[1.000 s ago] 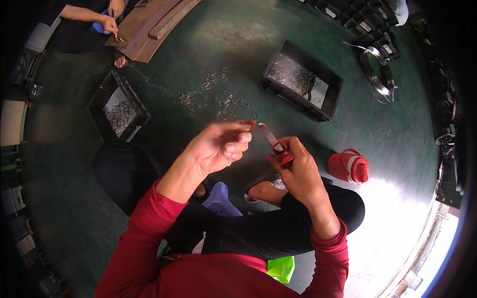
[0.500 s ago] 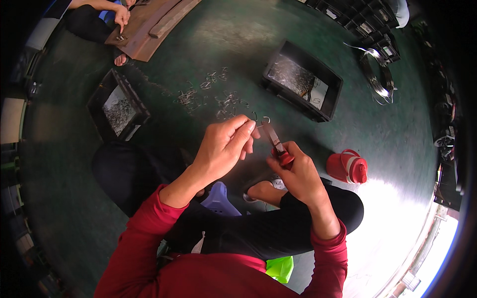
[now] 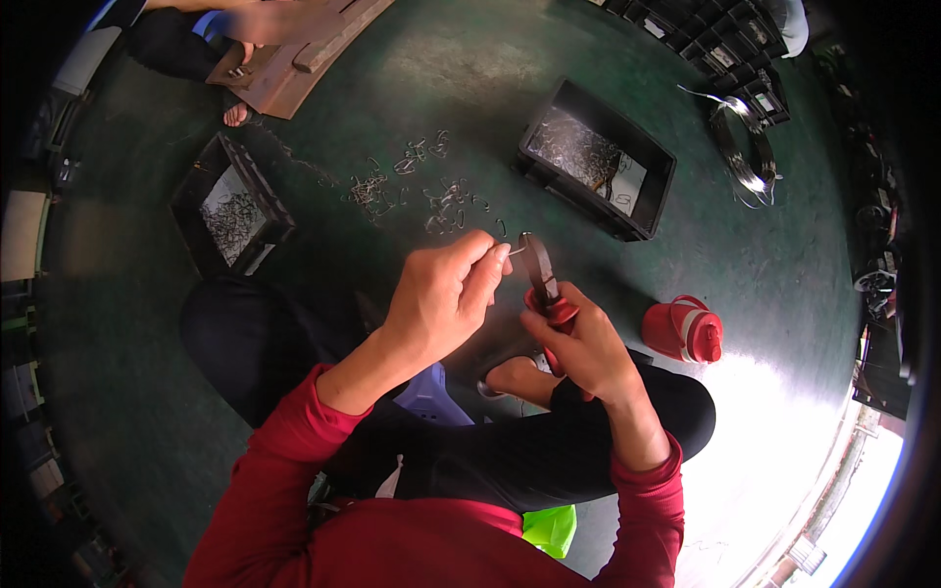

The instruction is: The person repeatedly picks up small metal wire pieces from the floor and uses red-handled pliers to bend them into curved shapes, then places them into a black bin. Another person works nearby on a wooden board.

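Between the thumb and fingers of my left hand (image 3: 431,299) is a thin bent wire hook (image 3: 519,251), its free end pointing right. My right hand (image 3: 591,345) is wrapped round the red handles of a pair of pliers (image 3: 539,272). The pliers' jaws point up and away from me and meet the curved end of the hook; whether they grip it tightly I cannot tell. Beyond my hands, several loose wire hooks (image 3: 450,204) lie scattered on the green floor (image 3: 412,108).
A black crate (image 3: 600,216) with wire pieces stands ahead right, another crate (image 3: 184,208) with hooks at left. A red jug (image 3: 674,330) is near my right knee, a wire coil (image 3: 733,162) farther right. Another person's hand (image 3: 247,51) is by a brown board (image 3: 279,93).
The pliers' jaws have turned and opened slightly, with more of the red handles showing. The hook's curved end now sits at the jaws. The other person's arm has shifted.
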{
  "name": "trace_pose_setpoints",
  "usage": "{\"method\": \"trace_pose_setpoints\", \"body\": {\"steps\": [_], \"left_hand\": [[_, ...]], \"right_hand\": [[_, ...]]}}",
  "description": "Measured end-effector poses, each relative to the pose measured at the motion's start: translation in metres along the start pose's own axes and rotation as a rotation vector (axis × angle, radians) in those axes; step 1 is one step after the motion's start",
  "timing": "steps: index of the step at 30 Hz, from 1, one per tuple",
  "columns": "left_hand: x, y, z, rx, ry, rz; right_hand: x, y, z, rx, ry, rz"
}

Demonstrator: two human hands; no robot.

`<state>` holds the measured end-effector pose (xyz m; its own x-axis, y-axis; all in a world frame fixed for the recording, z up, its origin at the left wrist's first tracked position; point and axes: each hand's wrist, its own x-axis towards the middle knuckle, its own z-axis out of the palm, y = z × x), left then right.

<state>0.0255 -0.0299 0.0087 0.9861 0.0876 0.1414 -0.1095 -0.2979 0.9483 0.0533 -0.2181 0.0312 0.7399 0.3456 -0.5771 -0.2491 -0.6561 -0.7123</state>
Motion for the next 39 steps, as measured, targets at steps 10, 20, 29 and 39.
{"method": "trace_pose_setpoints", "body": {"steps": [10, 20, 29, 39], "left_hand": [[-0.001, 0.007, -0.001, -0.125, -0.069, -0.178], [-0.008, 0.004, 0.007, -0.148, 0.005, -0.257], [-0.011, 0.005, 0.009, -0.196, 0.04, -0.299], [-0.013, 0.007, 0.011, -0.226, 0.037, -0.329]], "right_hand": [[-0.003, 0.004, 0.007, -0.255, 0.143, -0.314], [0.005, 0.002, 0.018, -0.293, 0.368, -0.164], [0.013, 0.008, 0.024, -0.436, 0.501, -0.23], [0.014, 0.01, 0.026, -0.54, 0.592, -0.305]]}}
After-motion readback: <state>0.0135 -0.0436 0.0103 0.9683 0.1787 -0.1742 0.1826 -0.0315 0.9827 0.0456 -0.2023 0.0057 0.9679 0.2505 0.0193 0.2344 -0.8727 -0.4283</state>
